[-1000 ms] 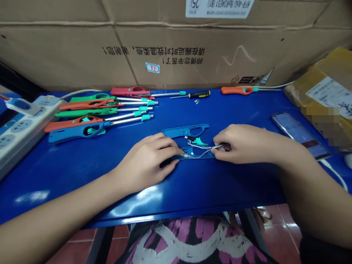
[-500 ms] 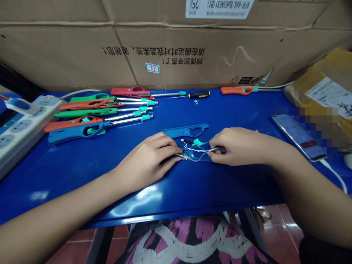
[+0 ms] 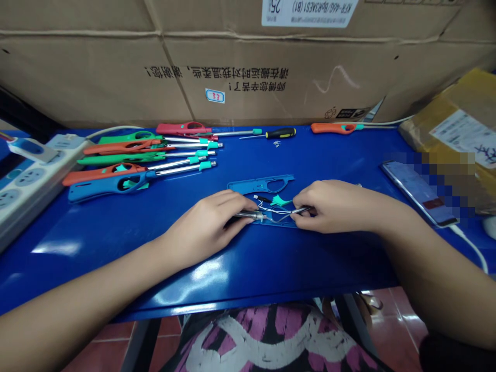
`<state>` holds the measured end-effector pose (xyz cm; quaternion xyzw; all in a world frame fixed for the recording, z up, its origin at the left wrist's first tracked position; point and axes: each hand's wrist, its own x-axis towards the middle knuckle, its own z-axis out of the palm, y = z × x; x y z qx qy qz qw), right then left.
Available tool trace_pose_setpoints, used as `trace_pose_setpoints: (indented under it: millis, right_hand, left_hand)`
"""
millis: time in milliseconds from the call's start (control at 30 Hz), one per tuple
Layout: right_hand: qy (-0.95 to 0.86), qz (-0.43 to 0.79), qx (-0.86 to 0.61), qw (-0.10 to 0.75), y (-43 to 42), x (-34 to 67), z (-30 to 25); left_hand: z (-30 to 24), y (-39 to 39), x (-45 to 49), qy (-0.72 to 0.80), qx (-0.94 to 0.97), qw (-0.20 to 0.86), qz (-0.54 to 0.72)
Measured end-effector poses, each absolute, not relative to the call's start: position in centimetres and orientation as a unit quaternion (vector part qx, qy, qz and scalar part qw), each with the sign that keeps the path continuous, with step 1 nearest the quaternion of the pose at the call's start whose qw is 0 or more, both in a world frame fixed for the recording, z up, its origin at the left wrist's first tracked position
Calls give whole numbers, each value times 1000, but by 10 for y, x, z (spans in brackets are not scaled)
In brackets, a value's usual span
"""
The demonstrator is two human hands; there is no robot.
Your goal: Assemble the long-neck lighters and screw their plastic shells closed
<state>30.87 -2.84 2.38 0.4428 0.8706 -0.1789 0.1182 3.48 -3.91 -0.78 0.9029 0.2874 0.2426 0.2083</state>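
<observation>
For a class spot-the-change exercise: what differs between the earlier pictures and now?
The right hand and metal tube shifted slightly left, as did the black igniter and green trigger. The left hand still grips the fuel tank, now more exposed. The far blue shell half and screwdriver stayed put.

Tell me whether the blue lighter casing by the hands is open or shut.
Open: its far half lies apart from the near half, and the green trigger shows between them.

The left grip (image 3: 209, 223) hides part of the silvery cylinder (image 3: 248, 214), the right grip (image 3: 327, 207) one end of the metal tube (image 3: 303, 209). The left edge cuts off the power strip (image 3: 41, 174).
</observation>
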Motion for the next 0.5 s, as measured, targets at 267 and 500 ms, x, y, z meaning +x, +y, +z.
trace_pose_setpoints:
  millis: [267, 500]
  right_hand:
    - [874, -170, 440, 117, -29, 308, 24]
    - [875, -168, 438, 118, -29, 309, 24]
  left_hand:
    - [-10, -36, 35, 287, 886, 254, 262]
    - [-13, -37, 36, 283, 877, 264, 285]
